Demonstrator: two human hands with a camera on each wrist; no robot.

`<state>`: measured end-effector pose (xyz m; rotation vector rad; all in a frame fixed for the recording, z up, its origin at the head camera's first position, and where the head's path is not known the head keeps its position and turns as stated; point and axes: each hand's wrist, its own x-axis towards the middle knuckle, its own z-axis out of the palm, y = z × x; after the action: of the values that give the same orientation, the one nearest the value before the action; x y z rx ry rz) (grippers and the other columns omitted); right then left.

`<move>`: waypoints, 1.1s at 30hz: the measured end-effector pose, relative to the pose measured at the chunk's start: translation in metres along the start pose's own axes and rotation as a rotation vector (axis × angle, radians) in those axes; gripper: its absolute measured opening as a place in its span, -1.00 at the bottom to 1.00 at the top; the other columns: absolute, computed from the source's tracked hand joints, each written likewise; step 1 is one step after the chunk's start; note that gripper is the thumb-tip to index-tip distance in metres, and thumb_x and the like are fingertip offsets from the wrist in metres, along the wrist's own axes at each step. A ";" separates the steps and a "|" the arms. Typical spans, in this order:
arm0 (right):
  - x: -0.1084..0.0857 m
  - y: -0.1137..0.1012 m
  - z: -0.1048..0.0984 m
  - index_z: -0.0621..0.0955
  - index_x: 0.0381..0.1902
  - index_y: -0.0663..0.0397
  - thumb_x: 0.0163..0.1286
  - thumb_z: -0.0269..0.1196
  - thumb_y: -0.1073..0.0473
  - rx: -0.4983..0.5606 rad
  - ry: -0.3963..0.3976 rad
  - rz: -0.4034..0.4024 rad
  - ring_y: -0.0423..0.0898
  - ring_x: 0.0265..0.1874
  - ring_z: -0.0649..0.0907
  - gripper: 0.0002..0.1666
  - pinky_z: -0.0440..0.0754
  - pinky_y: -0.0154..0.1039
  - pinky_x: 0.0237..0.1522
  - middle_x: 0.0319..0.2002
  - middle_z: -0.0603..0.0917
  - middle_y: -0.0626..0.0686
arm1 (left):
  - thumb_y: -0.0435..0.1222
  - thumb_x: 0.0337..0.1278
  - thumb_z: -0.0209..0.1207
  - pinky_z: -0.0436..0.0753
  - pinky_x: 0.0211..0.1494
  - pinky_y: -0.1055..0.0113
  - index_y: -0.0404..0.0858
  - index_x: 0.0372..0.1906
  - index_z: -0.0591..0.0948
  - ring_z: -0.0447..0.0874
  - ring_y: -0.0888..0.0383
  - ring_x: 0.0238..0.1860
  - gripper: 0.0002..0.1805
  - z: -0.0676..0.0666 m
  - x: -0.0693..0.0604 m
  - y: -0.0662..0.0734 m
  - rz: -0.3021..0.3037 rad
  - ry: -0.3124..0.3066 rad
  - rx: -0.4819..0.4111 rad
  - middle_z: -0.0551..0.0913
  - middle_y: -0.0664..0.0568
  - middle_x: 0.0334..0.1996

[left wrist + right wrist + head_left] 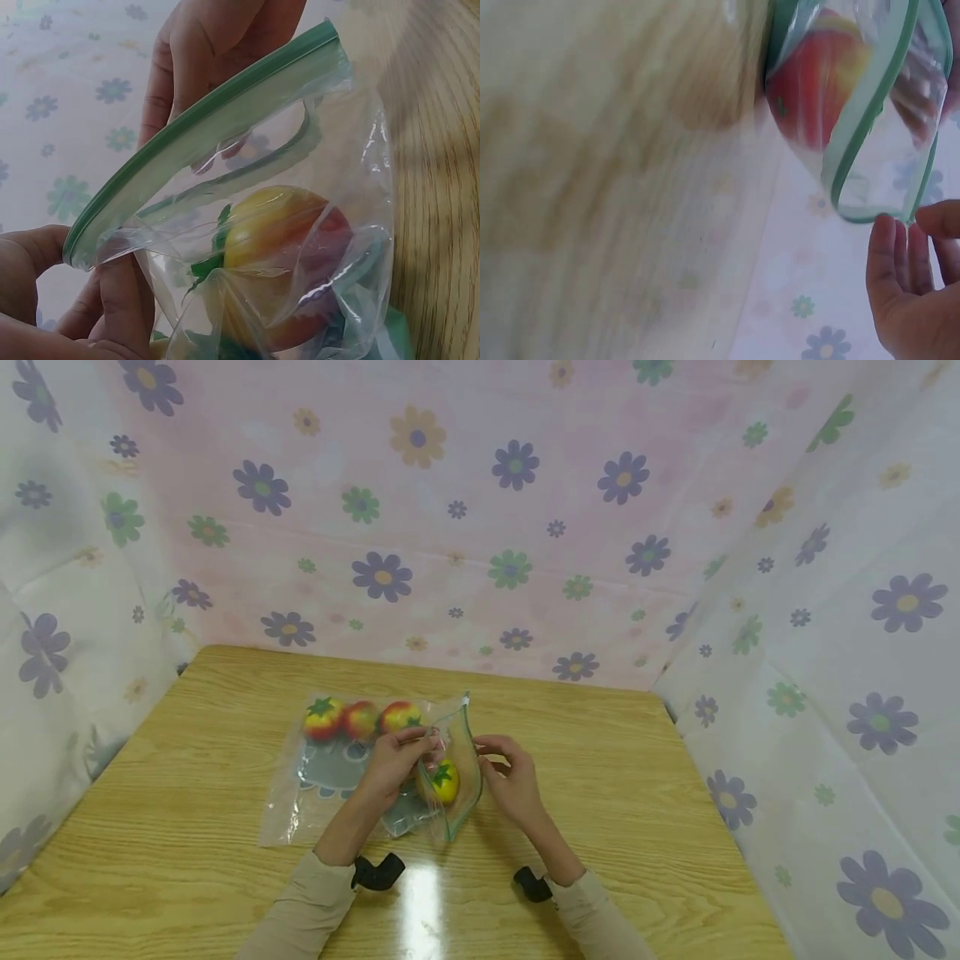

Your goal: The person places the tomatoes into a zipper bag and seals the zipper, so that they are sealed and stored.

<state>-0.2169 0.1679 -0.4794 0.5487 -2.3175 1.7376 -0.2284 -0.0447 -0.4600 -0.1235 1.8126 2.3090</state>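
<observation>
On the table lies a clear zip bag (pixel 281 814) with a green zip rim and a grey printed figure. Its mouth gapes on the right side. Red-and-yellow toy fruits with green leaves, such as this one (pixel 324 720), show through the plastic. Nearer the mouth is a yellow toy fruit (pixel 446 783), which looks red and yellow in the left wrist view. My left hand (pixel 393 764) pinches the near side of the rim. My right hand (pixel 513 781) holds the opposite side of the rim (pixel 862 139) at its fingertips, thumb close to the fingers.
The wooden table (pixel 615 793) extends on both sides of the bag. A flowered cloth (pixel 457 539) hangs behind it and along both sides. Black pieces, one of them at the left wrist (pixel 378 872), sit beside the beige sleeves (pixel 307 902).
</observation>
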 end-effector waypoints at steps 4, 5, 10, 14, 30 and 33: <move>0.009 0.008 -0.005 0.61 0.13 0.34 0.43 0.18 0.53 -0.010 0.062 -0.021 0.39 0.04 0.60 -0.66 0.72 -0.29 -0.02 0.09 0.60 0.38 | -0.33 0.39 0.23 0.58 -0.37 0.49 -0.47 0.24 0.58 0.69 0.28 -0.37 -0.58 0.000 -0.001 0.000 0.008 -0.021 0.039 0.80 0.03 -0.23; 0.011 0.010 -0.006 0.60 0.15 0.35 0.44 0.19 0.52 -0.007 0.062 -0.029 0.42 0.06 0.58 -0.65 0.72 -0.22 0.01 0.11 0.58 0.41 | -0.33 0.38 0.24 0.56 -0.39 0.49 -0.47 0.24 0.58 0.68 0.28 -0.38 -0.58 -0.001 -0.002 0.000 0.013 -0.031 0.057 0.79 0.01 -0.23; 0.024 0.018 -0.013 0.50 0.28 0.37 0.46 0.22 0.45 -0.007 -0.006 -0.070 0.49 0.16 0.49 -0.55 0.64 0.21 0.14 0.25 0.48 0.45 | -0.34 0.37 0.25 0.56 -0.40 0.47 -0.46 0.24 0.57 0.66 0.24 -0.43 -0.57 -0.002 -0.006 0.002 0.014 -0.102 0.102 0.78 -0.01 -0.27; 0.033 0.023 -0.018 0.38 0.39 0.43 0.47 0.18 0.47 -0.012 -0.087 -0.094 0.50 0.24 0.44 -0.44 0.54 0.36 0.20 0.36 0.38 0.47 | -0.33 0.38 0.24 0.56 -0.38 0.47 -0.50 0.24 0.56 0.66 0.26 -0.41 -0.56 -0.003 -0.008 0.004 0.011 -0.176 0.130 0.79 -0.06 -0.25; 0.046 0.025 -0.030 0.51 0.16 0.50 0.39 0.23 0.54 0.089 -0.250 -0.118 0.08 0.36 0.48 -0.61 0.35 0.28 0.42 0.29 0.47 0.41 | -0.31 0.52 0.10 0.60 -0.35 0.48 -0.55 0.28 0.51 0.63 0.26 -0.37 -0.57 -0.009 -0.014 0.012 0.047 -0.287 0.206 0.75 0.00 -0.21; 0.047 0.022 -0.033 0.58 0.06 0.45 0.38 0.25 0.52 0.086 -0.249 -0.141 0.14 0.33 0.52 -0.71 0.35 0.25 0.43 0.24 0.49 0.47 | -0.29 0.52 0.11 0.61 -0.33 0.46 -0.52 0.27 0.53 0.63 0.25 -0.36 -0.57 -0.011 -0.016 0.015 0.052 -0.276 0.216 0.76 0.02 -0.20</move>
<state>-0.2711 0.1961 -0.4724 0.9700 -2.3030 1.7979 -0.2170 -0.0603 -0.4452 0.2643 1.9203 2.0246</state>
